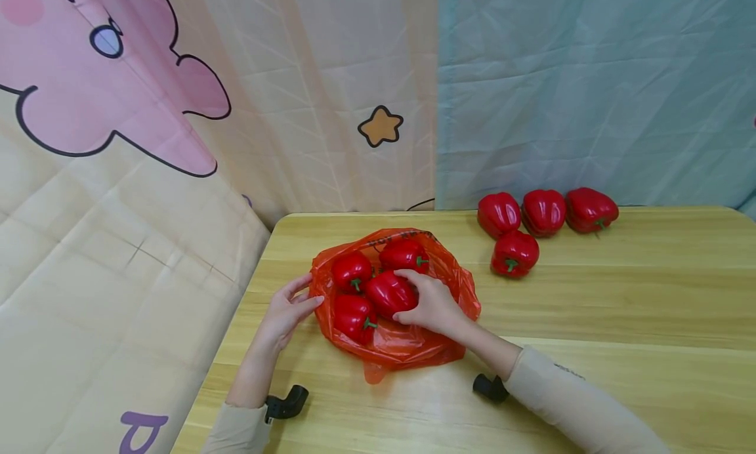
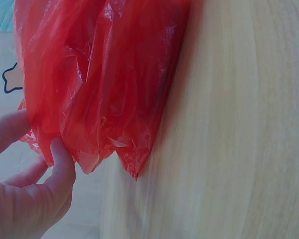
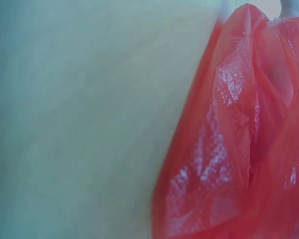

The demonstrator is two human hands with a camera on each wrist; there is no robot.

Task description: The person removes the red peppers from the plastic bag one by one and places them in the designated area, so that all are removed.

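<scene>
A red plastic bag (image 1: 413, 349) lies spread with its mouth up on the wooden table. Inside it, my right hand (image 1: 436, 304) grips a red bell pepper (image 1: 390, 294) between thumb and fingers. Beside that one in the bag are a bell pepper (image 1: 351, 270) at the left, another (image 1: 404, 254) at the back and a third (image 1: 354, 317) in front. My left hand (image 1: 286, 315) pinches the bag's left rim, thumb and fingers on the plastic in the left wrist view. The right wrist view shows the bag's crumpled side (image 3: 204, 189), with my right hand's fingers hidden.
Several more red bell peppers, among them one in front (image 1: 515, 254) and one at the right (image 1: 592, 210), sit at the table's back right. A printed curtain (image 1: 531, 100) hangs behind the table (image 1: 620, 296); more printed cloth (image 1: 118, 244) hangs at its left.
</scene>
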